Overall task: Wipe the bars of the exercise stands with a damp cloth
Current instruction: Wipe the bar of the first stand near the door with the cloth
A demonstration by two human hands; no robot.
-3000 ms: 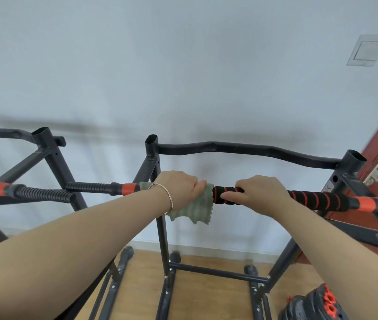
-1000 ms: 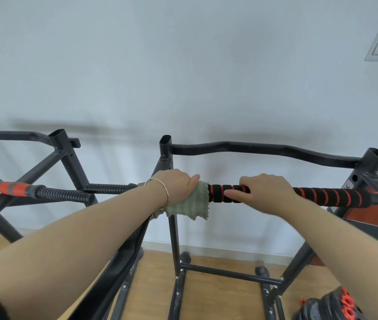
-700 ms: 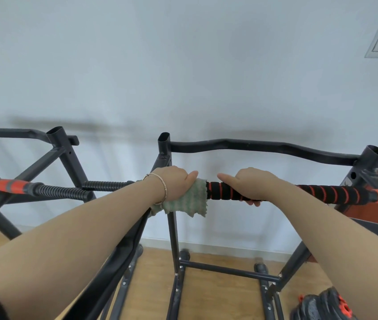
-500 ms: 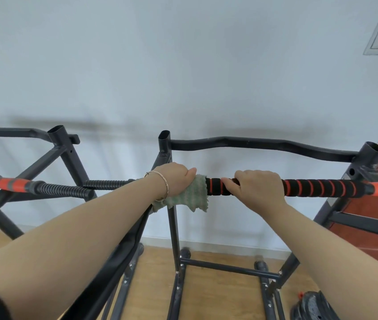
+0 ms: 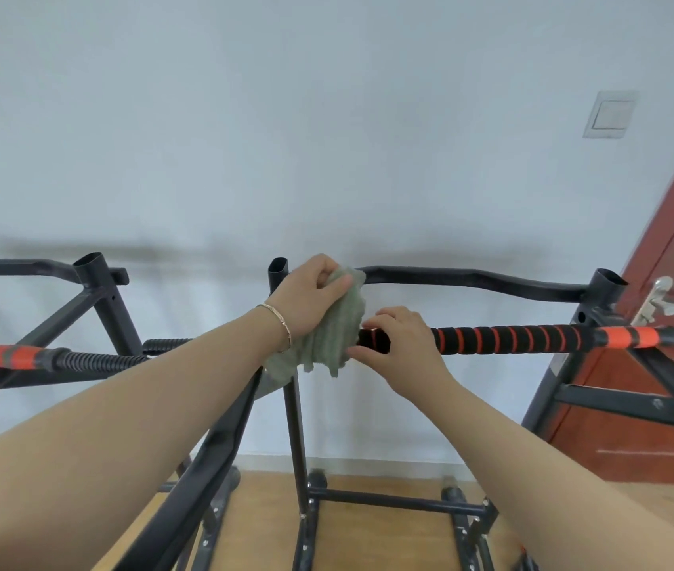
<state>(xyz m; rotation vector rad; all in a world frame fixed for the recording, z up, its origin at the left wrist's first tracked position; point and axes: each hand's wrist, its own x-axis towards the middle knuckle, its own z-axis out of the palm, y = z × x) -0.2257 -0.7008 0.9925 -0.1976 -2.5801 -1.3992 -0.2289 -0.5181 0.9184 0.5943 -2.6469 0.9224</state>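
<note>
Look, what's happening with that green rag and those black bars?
A person is cleaning exercise stands. Their left hand grips a bunched green cloth up by the wavy black top bar. The cloth's lower part hangs in front of the end of the black-and-orange foam bar. Their right hand holds that foam bar right beside the cloth. A second stand is on the left.
</note>
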